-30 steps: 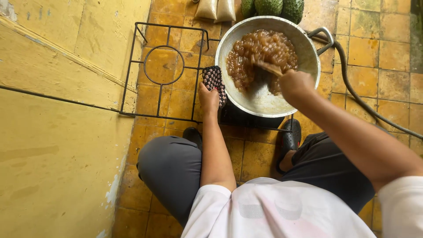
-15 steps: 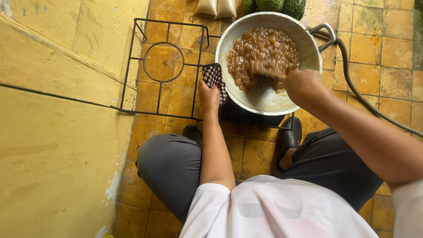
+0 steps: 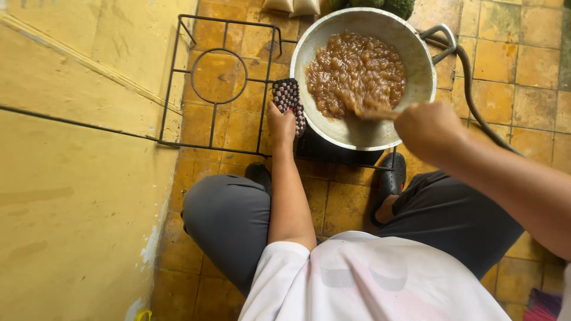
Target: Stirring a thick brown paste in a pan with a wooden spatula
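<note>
In the head view, upper middle of the frame, my left hand [image 3: 281, 123] presses a checkered pot holder [image 3: 289, 102] against the rim of the metal pan [image 3: 410, 53], fingers closed on it. My right hand [image 3: 427, 128], at centre right, is clamped on a stirrer [image 3: 373, 112] sunk in the thick brown mash [image 3: 355, 71]. I judge the full pan heavy and hot, the mash sticky and stiff, so the padded rim and the side handle [image 3: 443, 37] are the places to grip
</note>
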